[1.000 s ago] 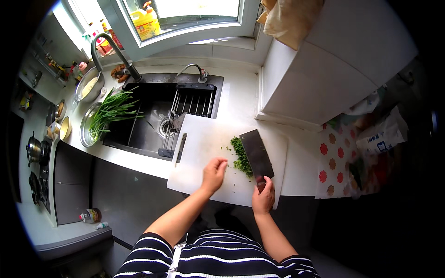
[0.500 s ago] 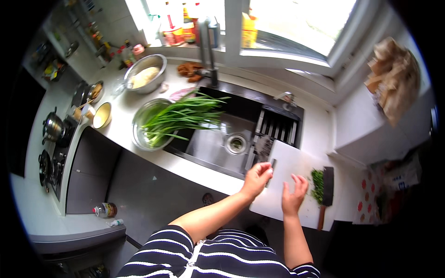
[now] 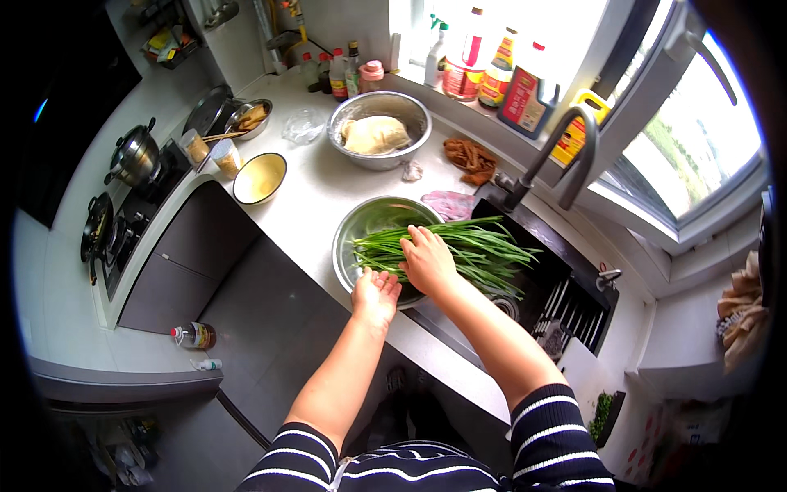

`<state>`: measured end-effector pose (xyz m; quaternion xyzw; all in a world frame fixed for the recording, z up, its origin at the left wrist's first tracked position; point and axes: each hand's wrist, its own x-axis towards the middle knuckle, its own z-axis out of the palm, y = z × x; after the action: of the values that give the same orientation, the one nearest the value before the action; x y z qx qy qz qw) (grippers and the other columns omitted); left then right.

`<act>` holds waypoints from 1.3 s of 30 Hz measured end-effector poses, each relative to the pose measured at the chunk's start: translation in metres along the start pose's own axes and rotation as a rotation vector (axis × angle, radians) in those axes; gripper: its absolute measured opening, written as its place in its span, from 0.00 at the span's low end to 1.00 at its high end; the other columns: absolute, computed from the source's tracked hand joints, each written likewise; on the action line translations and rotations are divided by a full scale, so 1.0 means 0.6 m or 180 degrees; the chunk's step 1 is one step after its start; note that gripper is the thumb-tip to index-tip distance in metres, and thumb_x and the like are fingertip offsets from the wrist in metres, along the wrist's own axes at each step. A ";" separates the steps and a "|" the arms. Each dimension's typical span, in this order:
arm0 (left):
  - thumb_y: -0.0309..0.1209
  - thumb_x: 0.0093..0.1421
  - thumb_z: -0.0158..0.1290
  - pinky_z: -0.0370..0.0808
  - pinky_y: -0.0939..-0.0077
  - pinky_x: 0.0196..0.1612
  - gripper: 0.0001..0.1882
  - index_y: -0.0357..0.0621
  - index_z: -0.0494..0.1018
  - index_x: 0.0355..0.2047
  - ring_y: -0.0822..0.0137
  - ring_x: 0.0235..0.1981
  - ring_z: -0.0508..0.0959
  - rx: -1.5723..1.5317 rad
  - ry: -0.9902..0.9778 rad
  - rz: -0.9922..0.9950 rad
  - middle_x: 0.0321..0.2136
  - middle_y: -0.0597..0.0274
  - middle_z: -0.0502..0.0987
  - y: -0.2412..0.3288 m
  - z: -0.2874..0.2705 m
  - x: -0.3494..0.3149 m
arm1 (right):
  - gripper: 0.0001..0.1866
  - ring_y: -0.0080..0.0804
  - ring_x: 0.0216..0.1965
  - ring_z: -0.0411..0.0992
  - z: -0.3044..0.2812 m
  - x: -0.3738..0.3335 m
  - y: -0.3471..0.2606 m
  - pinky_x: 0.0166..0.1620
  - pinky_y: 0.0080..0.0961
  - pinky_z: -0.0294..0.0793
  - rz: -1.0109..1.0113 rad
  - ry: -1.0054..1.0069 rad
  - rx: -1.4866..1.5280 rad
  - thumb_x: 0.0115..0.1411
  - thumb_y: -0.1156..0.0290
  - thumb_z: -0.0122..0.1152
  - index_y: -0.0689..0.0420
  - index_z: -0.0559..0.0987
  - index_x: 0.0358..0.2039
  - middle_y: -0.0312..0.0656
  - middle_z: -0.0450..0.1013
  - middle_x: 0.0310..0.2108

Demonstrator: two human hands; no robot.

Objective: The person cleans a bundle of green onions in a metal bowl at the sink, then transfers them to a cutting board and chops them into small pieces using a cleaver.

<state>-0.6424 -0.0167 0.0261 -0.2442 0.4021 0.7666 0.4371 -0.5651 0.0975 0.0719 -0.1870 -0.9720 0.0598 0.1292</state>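
A bundle of long green Chinese chives (image 3: 484, 246) lies across a steel bowl (image 3: 338, 254), its leaves hanging over the right rim toward the sink. My right hand (image 3: 428, 258) rests on top of the chives, back up, with fingers loosely stretched over the stalks. Close by on the left, my left hand (image 3: 377, 297) is at the bowl's near rim, palm turned up and fingers apart, by the lower ends of the stalks. Neither hand is closed round the chives. The bowl's near edge is partly hidden by my hands.
Behind stands a larger steel bowl (image 3: 340, 123) of dough, with a yellow-lined bowl (image 3: 275, 193) to its left. The black sink (image 3: 557, 262) and arched faucet (image 3: 586, 135) lie right. A white cutting board (image 3: 580, 379) with chopped greens (image 3: 601, 410) and a dark-bladed knife (image 3: 611, 420) sits lower right.
Both hands have moved left from above the cutting board to the bowl of chives. The view has swung left, so the board and knife now sit near the right edge.
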 end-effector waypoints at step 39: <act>0.54 0.64 0.43 0.47 0.57 0.66 0.33 0.44 0.53 0.60 0.57 0.59 0.60 -0.0312 0.0506 -0.0352 0.58 0.55 0.59 0.005 0.009 0.050 | 0.12 0.42 0.38 0.79 0.063 0.145 -0.014 0.42 0.35 0.77 0.0235 -0.1883 0.0033 0.43 0.70 0.64 0.57 0.82 0.31 0.47 0.79 0.32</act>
<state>-0.6602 0.0013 0.0088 -0.3472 0.3834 0.7383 0.4329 -0.6561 0.1201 0.0570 -0.1960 -0.9597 0.1213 -0.1610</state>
